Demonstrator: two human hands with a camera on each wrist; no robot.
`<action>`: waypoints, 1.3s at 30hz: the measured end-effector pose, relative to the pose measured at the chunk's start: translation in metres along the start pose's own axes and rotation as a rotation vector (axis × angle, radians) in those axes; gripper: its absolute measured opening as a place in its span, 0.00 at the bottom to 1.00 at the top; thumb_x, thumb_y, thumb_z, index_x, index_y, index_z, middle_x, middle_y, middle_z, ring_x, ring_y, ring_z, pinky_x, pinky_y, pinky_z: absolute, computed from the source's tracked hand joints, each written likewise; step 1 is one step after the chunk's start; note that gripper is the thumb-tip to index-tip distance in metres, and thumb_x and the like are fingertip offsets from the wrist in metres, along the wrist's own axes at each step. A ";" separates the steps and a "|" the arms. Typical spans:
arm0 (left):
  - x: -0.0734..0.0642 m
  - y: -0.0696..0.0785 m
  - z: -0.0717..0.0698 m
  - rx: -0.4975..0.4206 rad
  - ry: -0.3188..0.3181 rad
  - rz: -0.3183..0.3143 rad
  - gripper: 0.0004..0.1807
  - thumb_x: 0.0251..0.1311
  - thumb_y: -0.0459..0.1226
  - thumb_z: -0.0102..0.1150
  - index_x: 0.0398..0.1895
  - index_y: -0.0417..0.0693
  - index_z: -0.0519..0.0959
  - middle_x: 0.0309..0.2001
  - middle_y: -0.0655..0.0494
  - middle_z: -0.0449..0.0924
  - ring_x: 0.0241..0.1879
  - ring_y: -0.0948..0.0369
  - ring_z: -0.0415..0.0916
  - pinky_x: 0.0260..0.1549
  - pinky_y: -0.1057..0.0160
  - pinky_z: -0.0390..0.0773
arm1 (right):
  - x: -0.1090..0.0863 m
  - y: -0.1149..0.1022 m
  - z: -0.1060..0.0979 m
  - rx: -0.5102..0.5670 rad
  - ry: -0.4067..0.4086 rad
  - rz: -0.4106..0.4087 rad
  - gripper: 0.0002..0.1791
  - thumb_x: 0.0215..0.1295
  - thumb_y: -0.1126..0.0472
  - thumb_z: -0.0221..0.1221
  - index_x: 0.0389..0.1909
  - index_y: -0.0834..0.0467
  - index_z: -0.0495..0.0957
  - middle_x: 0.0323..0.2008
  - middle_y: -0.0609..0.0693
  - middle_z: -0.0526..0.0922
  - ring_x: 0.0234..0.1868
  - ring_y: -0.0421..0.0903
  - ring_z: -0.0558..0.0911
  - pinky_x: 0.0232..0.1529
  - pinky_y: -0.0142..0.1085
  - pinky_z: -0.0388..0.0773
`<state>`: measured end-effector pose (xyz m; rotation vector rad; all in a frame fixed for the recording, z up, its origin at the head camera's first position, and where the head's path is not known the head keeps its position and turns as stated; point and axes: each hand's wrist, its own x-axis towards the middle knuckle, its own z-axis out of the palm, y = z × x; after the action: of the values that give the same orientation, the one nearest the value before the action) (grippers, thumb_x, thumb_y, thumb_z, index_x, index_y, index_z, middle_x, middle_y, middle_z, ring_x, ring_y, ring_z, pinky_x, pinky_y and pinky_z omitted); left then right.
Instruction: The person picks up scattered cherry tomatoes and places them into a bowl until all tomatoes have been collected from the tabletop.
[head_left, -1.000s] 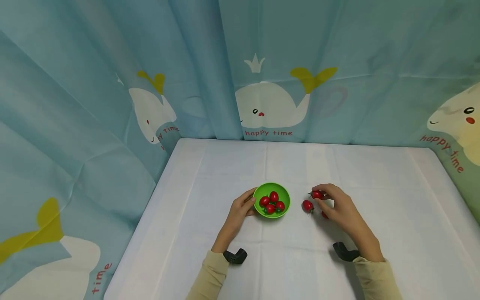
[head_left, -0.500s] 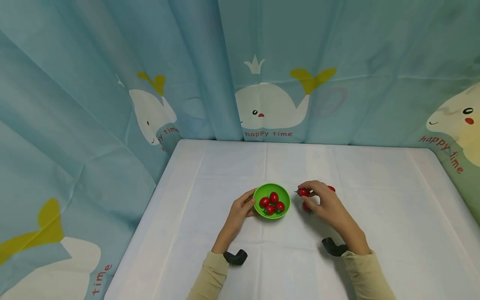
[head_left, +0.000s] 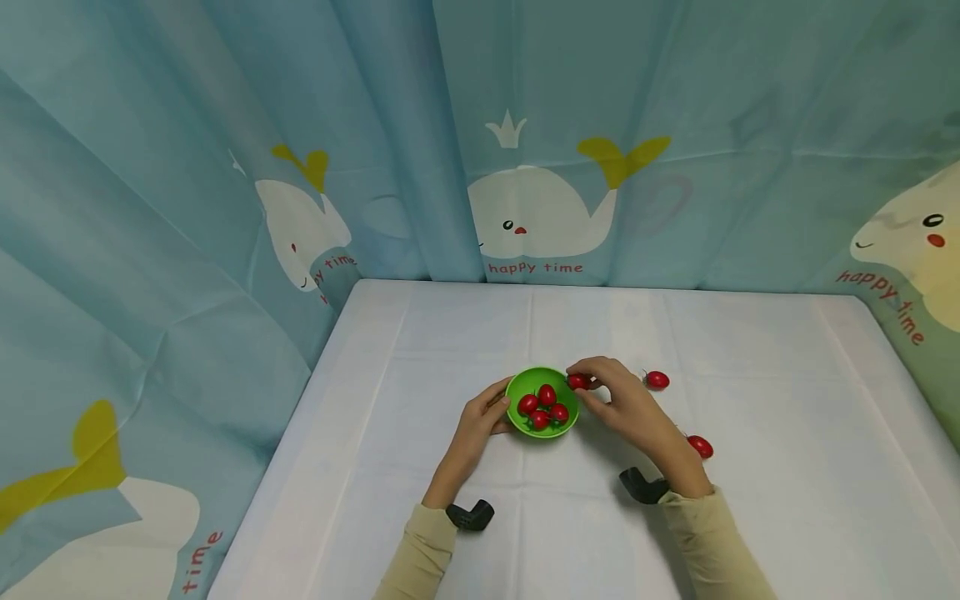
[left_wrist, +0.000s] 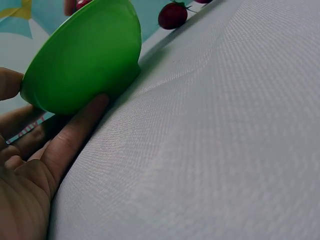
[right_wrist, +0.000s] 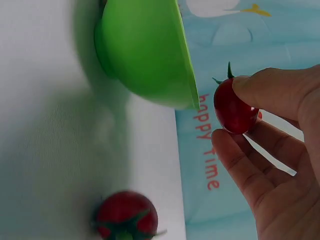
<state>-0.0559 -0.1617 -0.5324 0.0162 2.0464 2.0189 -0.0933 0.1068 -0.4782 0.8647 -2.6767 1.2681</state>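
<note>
One green bowl [head_left: 530,384] stood nearer worktop's [head_left: 450,333] left edge than right, four tomatoes [head_left: 539,420] showed inside, left hand [head_left: 477,419] gripped its side, right hand [head_left: 628,407] pinched one tomato [right_wrist: 234,109] by its rim, two loose ones [head_left: 701,447] showed rightward.

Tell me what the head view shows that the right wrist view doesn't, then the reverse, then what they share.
Head view only: four tomatoes inside the green bowl, the beige sleeves and the black wrist pieces.

Right wrist view only: the bowl's foot, seen from the side.

Both: the bowl, the right hand pinching a held tomato, at least one loose tomato, the white table and the "happy time" curtain.
</note>
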 end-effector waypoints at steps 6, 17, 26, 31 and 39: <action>0.000 -0.001 0.000 -0.009 -0.008 -0.001 0.28 0.80 0.46 0.50 0.78 0.49 0.68 0.73 0.43 0.74 0.61 0.50 0.82 0.48 0.67 0.87 | 0.003 -0.006 0.008 0.020 -0.045 -0.009 0.20 0.64 0.69 0.70 0.57 0.59 0.81 0.51 0.49 0.86 0.51 0.46 0.83 0.51 0.43 0.87; -0.002 -0.002 0.000 -0.001 -0.006 -0.001 0.28 0.80 0.46 0.51 0.78 0.48 0.67 0.72 0.42 0.74 0.61 0.49 0.82 0.48 0.67 0.87 | 0.001 -0.012 0.020 -0.066 -0.114 -0.039 0.19 0.65 0.64 0.71 0.56 0.57 0.82 0.52 0.50 0.86 0.55 0.49 0.82 0.58 0.48 0.84; 0.000 0.000 0.000 0.018 -0.004 0.008 0.28 0.80 0.47 0.51 0.78 0.47 0.68 0.72 0.43 0.74 0.63 0.49 0.81 0.50 0.66 0.87 | 0.003 -0.013 0.028 -0.178 -0.119 -0.139 0.19 0.63 0.67 0.72 0.55 0.58 0.85 0.50 0.51 0.88 0.53 0.52 0.85 0.56 0.50 0.86; 0.001 0.001 0.000 0.024 -0.001 0.010 0.27 0.80 0.46 0.50 0.77 0.48 0.69 0.72 0.43 0.75 0.62 0.50 0.81 0.50 0.66 0.88 | 0.005 -0.014 0.033 -0.203 -0.114 -0.166 0.18 0.64 0.65 0.71 0.55 0.58 0.85 0.50 0.51 0.89 0.50 0.50 0.87 0.52 0.49 0.86; 0.002 -0.001 -0.002 0.014 -0.017 0.008 0.28 0.81 0.46 0.49 0.78 0.48 0.68 0.72 0.44 0.74 0.63 0.49 0.81 0.49 0.67 0.87 | 0.003 -0.018 0.038 -0.223 -0.146 -0.123 0.19 0.69 0.61 0.67 0.60 0.54 0.84 0.57 0.50 0.88 0.54 0.51 0.85 0.54 0.54 0.82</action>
<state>-0.0580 -0.1629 -0.5341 0.0445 2.0536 2.0024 -0.0800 0.0683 -0.4893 1.1066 -2.7545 0.8926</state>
